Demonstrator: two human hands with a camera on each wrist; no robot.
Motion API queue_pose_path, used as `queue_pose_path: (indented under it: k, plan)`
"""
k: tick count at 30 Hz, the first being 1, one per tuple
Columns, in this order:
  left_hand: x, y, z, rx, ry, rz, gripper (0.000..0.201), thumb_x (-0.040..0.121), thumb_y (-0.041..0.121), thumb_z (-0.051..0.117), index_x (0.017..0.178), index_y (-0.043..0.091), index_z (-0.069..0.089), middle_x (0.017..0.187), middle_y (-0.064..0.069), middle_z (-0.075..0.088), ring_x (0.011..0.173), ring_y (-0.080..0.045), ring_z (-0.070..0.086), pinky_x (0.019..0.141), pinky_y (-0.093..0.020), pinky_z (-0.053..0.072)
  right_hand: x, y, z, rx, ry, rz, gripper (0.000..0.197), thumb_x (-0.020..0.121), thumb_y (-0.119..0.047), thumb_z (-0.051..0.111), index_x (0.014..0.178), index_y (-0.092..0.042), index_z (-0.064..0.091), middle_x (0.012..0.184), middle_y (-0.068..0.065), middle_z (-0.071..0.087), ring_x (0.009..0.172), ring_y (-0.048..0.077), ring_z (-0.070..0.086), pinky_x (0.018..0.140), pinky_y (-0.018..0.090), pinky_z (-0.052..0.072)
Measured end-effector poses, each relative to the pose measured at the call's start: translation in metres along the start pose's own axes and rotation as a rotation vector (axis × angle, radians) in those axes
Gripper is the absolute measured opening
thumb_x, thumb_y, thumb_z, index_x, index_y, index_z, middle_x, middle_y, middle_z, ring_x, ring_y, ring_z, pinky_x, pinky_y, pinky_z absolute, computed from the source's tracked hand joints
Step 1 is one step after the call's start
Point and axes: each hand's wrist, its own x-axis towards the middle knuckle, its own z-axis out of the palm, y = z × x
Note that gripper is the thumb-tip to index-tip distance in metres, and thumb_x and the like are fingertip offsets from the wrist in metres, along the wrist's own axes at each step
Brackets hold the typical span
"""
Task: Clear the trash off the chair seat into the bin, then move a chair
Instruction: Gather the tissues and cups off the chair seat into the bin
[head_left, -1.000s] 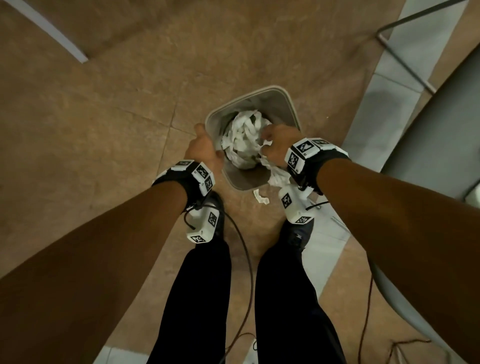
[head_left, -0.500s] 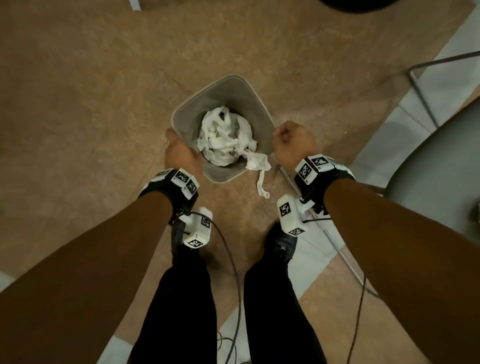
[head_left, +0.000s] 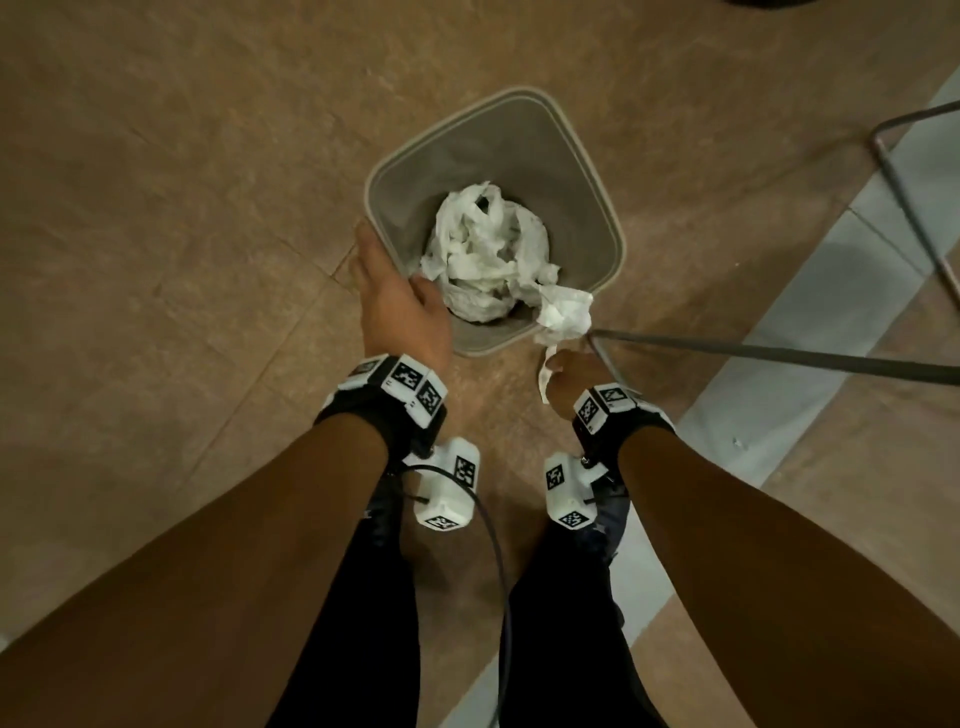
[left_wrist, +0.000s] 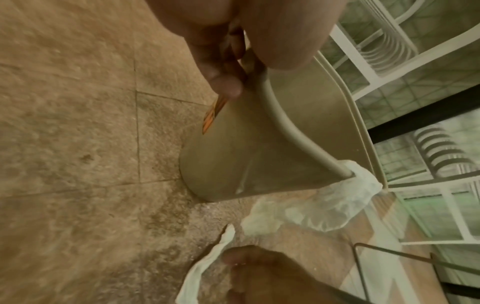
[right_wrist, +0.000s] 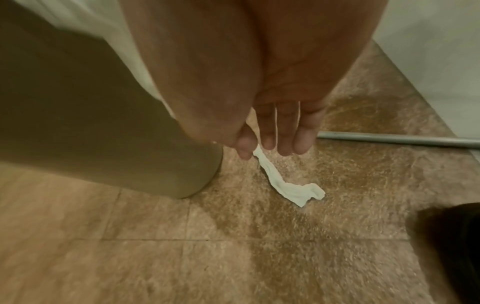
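A grey bin (head_left: 582, 156) stands on the floor, filled with crumpled white paper (head_left: 488, 254). My left hand (head_left: 392, 260) grips its near-left rim, thumb inside and fingers outside; the left wrist view shows those fingers (left_wrist: 221, 82) on the rim. One tissue wad (head_left: 566, 312) hangs over the bin's near-right corner, trailing a thin strip (head_left: 544, 384). Just below that corner my right hand (head_left: 558, 369) pinches the strip. In the right wrist view the strip (right_wrist: 283, 183) dangles from between thumb and finger (right_wrist: 245, 148) beside the bin wall (right_wrist: 103, 123).
A chair's grey metal floor rail (head_left: 779, 353) runs rightwards from my right hand, with another part of the frame (head_left: 904, 208) at the far right. Brown floor tiles surround the bin. My legs and shoes (head_left: 608, 519) stand just behind the hands, with a cable trailing.
My right hand came out of the bin, swung to its right side, then dropped to the near corner and took hold of the hanging tissue strip. My left hand stayed on the rim.
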Motion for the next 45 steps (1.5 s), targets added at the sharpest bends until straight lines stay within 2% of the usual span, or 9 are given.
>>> queue_pose_path:
  k: [5,12,16,20,24,28,32,38,45]
  plan:
    - [0.004,0.004,0.015,-0.042,0.079,0.035,0.066,0.096,0.0,0.04,0.156,0.001,0.012,0.155,-0.019,0.024,0.12,-0.008,0.029,0.071,0.016,0.021,0.035,0.003,0.016,-0.141,-0.118,-0.037,0.04,0.1,-0.02,0.043,0.139,-0.013,0.049,0.139,0.017,0.052,0.122,0.035,0.055,0.094,0.037,0.048]
    - [0.006,-0.002,0.019,-0.083,0.076,0.048,0.066,0.096,0.001,0.041,0.157,0.006,0.015,0.152,-0.014,0.029,0.097,0.02,0.027,0.072,0.013,0.025,0.057,0.017,0.035,-0.038,-0.128,0.014,0.046,0.096,-0.014,0.056,0.138,0.0,0.047,0.145,0.021,0.044,0.133,0.037,0.044,0.106,0.039,0.039]
    - [0.008,-0.004,0.018,-0.034,0.055,0.036,0.067,0.097,0.003,0.04,0.157,0.008,0.013,0.154,-0.014,0.03,0.1,0.017,0.032,0.069,0.014,0.025,0.045,0.013,0.018,0.033,-0.079,0.01,0.029,0.101,-0.019,0.041,0.11,-0.002,0.064,0.113,0.014,0.063,0.102,0.028,0.063,0.082,0.034,0.048]
    - [0.004,0.002,0.011,0.016,0.024,0.033,0.068,0.097,0.004,0.04,0.158,0.009,0.01,0.156,-0.015,0.03,0.117,-0.009,0.046,0.074,0.012,0.026,0.015,0.013,-0.015,0.697,0.028,0.097,0.031,0.093,-0.028,0.05,0.106,-0.007,0.068,0.105,0.009,0.073,0.101,0.029,0.068,0.093,0.041,0.053]
    - [0.007,0.009,0.0,0.049,-0.07,-0.01,0.069,0.093,0.007,0.044,0.157,0.014,0.017,0.155,-0.013,0.035,0.133,-0.024,0.048,0.106,-0.018,0.035,-0.046,-0.002,-0.059,1.382,0.024,0.098,0.046,0.09,-0.054,0.046,0.099,-0.016,0.07,0.085,-0.002,0.077,0.079,0.014,0.074,0.07,0.033,0.058]
    - [0.003,0.008,-0.011,0.306,-0.194,-0.006,0.061,0.094,0.016,0.05,0.152,0.011,0.03,0.144,-0.019,0.049,0.128,-0.035,0.052,0.107,-0.049,0.044,-0.093,-0.032,-0.089,1.059,0.087,0.032,0.053,0.075,-0.043,0.076,0.113,-0.008,0.069,0.091,0.001,0.075,0.082,0.023,0.073,0.075,0.032,0.056]
    - [-0.003,0.048,-0.042,-0.118,-0.112,-0.098,0.054,0.105,0.047,0.034,0.142,0.012,0.051,0.137,-0.008,0.061,0.11,-0.025,0.064,0.088,-0.038,0.056,-0.12,-0.054,-0.102,0.567,0.193,-0.037,0.021,0.089,-0.023,0.065,0.101,-0.006,0.07,0.082,0.005,0.066,0.079,0.027,0.067,0.067,0.027,0.046]
    - [-0.008,0.033,-0.034,0.26,-0.21,-0.057,0.058,0.092,0.01,0.049,0.147,0.019,0.033,0.127,-0.013,0.063,0.112,-0.036,0.061,0.094,-0.046,0.05,-0.121,-0.067,-0.111,0.618,0.383,-0.182,0.011,0.083,-0.023,0.066,0.076,-0.023,0.057,0.07,-0.005,0.062,0.062,0.012,0.059,0.056,0.023,0.043]
    - [-0.023,0.023,-0.033,0.24,-0.288,0.018,0.061,0.093,0.022,0.051,0.146,0.04,0.026,0.117,-0.006,0.068,0.101,-0.032,0.066,0.087,-0.046,0.055,-0.103,-0.087,-0.095,0.146,0.339,-0.389,0.025,0.09,-0.018,0.061,0.114,-0.02,0.065,0.112,0.009,0.069,0.106,0.029,0.063,0.091,0.038,0.052]
